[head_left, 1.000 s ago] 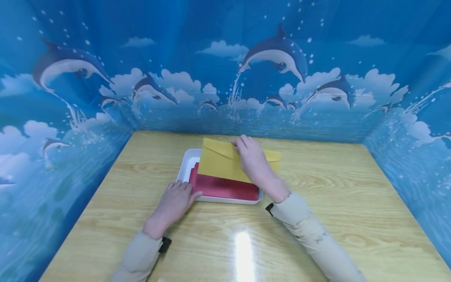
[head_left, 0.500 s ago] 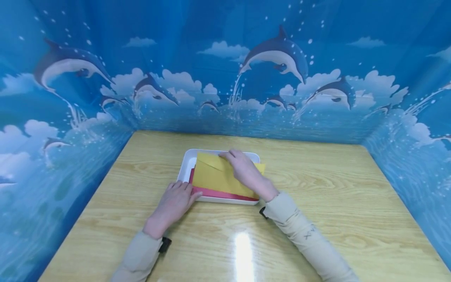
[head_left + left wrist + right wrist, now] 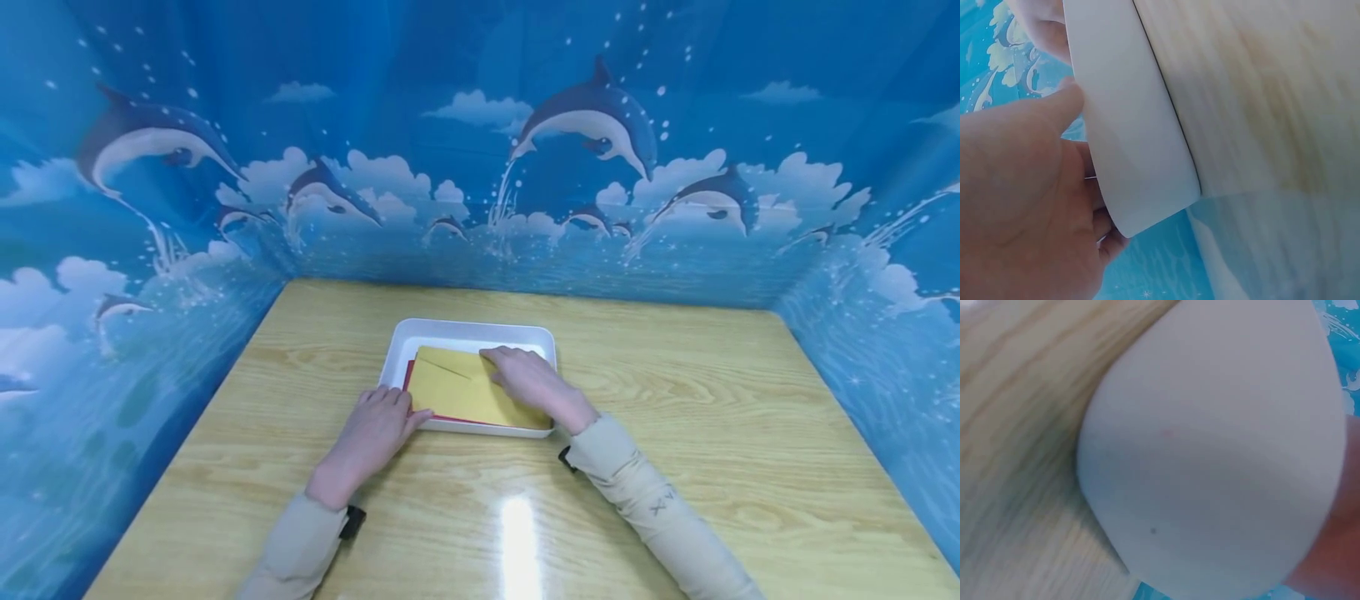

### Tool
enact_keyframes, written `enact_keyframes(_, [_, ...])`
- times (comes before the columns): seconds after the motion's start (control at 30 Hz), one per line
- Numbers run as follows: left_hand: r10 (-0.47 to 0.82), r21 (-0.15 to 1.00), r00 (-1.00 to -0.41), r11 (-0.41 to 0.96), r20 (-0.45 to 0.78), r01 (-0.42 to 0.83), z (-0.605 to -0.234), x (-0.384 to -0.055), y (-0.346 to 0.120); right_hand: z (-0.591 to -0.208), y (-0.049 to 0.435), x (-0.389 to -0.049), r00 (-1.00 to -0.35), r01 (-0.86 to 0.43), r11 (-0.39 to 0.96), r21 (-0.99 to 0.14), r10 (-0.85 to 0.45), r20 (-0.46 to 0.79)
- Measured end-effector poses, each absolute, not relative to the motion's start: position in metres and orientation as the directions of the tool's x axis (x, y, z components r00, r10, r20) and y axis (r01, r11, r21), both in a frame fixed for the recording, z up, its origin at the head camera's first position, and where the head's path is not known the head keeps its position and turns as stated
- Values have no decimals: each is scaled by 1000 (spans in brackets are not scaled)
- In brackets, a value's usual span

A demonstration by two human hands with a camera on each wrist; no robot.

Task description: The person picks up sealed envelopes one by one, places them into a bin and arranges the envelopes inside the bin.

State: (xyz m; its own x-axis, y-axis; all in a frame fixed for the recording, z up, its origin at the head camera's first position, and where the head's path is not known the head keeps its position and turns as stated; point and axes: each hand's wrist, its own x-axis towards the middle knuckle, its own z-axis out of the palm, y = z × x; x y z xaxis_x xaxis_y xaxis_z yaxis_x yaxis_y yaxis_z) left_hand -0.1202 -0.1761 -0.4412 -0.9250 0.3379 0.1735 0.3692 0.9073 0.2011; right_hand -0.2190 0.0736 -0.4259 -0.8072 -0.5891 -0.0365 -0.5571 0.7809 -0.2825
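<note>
A yellow envelope point(image 3: 450, 395) lies over red paper point(image 3: 408, 377) inside a white tray point(image 3: 472, 323). Only thin strips of the red show at the left and front. My right hand point(image 3: 528, 381) holds the yellow envelope near its upper right part; the fingertips are partly hidden. At the tray's front left corner, my left hand point(image 3: 375, 429) grips the rim. Seen from the left wrist, that hand point(image 3: 1029, 194) has its thumb and fingers around the white wall point(image 3: 1132, 125). The right wrist view is mostly tray wall point(image 3: 1210, 456), with part of the hand point(image 3: 1332, 550) behind it.
The tray stands on a wood-grain table point(image 3: 675, 392). Blue curtains with dolphins point(image 3: 592, 117) enclose the back and both sides. A bright light reflection point(image 3: 519, 542) shows on the table near the front.
My right hand has brought the yellow envelope down and toward the front left, from above the tray to lying in it over the red paper. My left hand has stayed put.
</note>
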Motion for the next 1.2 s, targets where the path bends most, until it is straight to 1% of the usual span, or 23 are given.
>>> enact_keyframes(0.17, [332, 206, -921, 905, 204, 372, -441, -121, -180, -428, 73, -219, -795, -568, 765, -302, -605, -36])
enact_keyframes(0.37, [343, 141, -908, 913, 240, 382, -439, -123, -182, -430, 72, -218, -788, -585, 761, -280, -615, -27])
enact_keyframes(0.47, [366, 95, -883, 908, 293, 408, -438, -124, -182, -430, 72, -218, -781, -596, 754, -276, -624, -20])
enact_keyframes(0.57, [400, 55, -845, 893, 356, 446, -436, -126, -182, -429, 73, -217, -772, -610, 741, -281, -635, 2])
enact_keyframes(0.67, [433, 37, -807, 873, 401, 487, -431, -130, -179, -423, 76, -213, -770, -628, 730, -270, -634, 79])
enact_keyframes(0.77, [467, 14, -770, 852, 435, 524, -423, -135, -173, -413, 84, -207, -775, -633, 736, -242, -599, 205])
enact_keyframes(0.93, [481, -13, -724, 837, 494, 547, -410, -145, -154, -395, 107, -190, -789, -591, 775, -224, -498, 360])
enact_keyframes(1.0, [474, -12, -712, 836, 518, 548, -407, -149, -145, -390, 116, -182, -804, -554, 801, -229, -443, 397])
enact_keyframes(1.07, [456, 1, -710, 841, 537, 541, -405, -153, -135, -388, 125, -177, -812, -521, 821, -233, -393, 430])
enact_keyframes(1.1, [443, 14, -718, 847, 537, 532, -404, -153, -131, -388, 128, -174, -816, -507, 829, -236, -374, 441])
enact_keyframes(1.2, [401, 60, -774, 870, 489, 489, -404, -154, -121, -391, 137, -168, -837, -471, 847, -247, -340, 428])
